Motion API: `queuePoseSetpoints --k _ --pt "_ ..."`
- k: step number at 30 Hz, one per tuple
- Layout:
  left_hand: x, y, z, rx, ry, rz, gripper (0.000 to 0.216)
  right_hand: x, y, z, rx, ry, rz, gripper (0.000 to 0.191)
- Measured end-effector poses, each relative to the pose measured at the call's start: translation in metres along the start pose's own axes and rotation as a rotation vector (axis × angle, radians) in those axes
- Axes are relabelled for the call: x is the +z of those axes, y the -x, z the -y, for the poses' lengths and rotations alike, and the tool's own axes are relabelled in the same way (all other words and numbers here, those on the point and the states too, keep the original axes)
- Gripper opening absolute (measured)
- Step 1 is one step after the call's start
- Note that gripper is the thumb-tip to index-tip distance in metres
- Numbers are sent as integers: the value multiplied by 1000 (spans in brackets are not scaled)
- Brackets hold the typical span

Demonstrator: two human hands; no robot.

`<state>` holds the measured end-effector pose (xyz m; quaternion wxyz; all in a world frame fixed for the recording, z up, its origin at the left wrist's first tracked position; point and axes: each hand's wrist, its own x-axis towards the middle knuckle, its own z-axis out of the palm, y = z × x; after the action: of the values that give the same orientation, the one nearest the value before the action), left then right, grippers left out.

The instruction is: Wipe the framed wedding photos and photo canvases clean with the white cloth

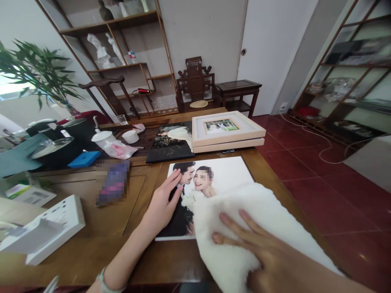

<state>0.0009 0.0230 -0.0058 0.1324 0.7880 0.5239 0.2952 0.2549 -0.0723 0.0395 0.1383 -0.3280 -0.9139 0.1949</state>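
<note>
A photo panel (pixel 227 173) with a picture of a couple lies flat on the wooden table. My left hand (pixel 163 201) rests on the panel's left side, fingers stretched out and holding nothing. A fluffy white cloth (pixel 262 203) covers the panel's lower right part and spreads beyond its edge. My right hand (pixel 244 236) presses that cloth down, its fingertips sunk into the pile and some fabric bunched by the palm. Just behind the panel sit two stacked light wood picture frames (pixel 198 129) and a dark photo panel (pixel 163 149) showing a white dress.
At left on the table (pixel 128 248) are a white slotted stand (pixel 61 224), a purple packet (pixel 114 183), a blue box (pixel 84 159), a white teapot (pixel 102 137) and dark pots. A chair (pixel 195 81) and side table (pixel 238 86) stand beyond. Red floor tiles (pixel 305 179) lie right.
</note>
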Motion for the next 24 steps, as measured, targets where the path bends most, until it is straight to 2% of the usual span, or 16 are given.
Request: queuePoseSetpoints --k 4,9,12,14,17,21,24 --pt "-2 0 0 4 -3 14 45 -17 -28 -23 58 12 33 18" --pt "-3 -1 -1 -4 1 33 45 -29 -82 -70 96 187 -97 19" --pt "-3 -1 -2 -11 6 33 44 -28 -101 -85 75 239 -123 21" --pt "-3 -1 -2 -13 8 28 44 -27 -101 -80 67 239 -102 21" --pt "-3 -1 -1 -9 11 15 43 -19 -82 -53 44 189 -27 20" --pt "-1 -1 0 -9 8 16 43 7 -42 -8 -19 109 62 15" --pt "-1 0 0 -14 11 24 45 24 -23 8 -33 79 92 24"
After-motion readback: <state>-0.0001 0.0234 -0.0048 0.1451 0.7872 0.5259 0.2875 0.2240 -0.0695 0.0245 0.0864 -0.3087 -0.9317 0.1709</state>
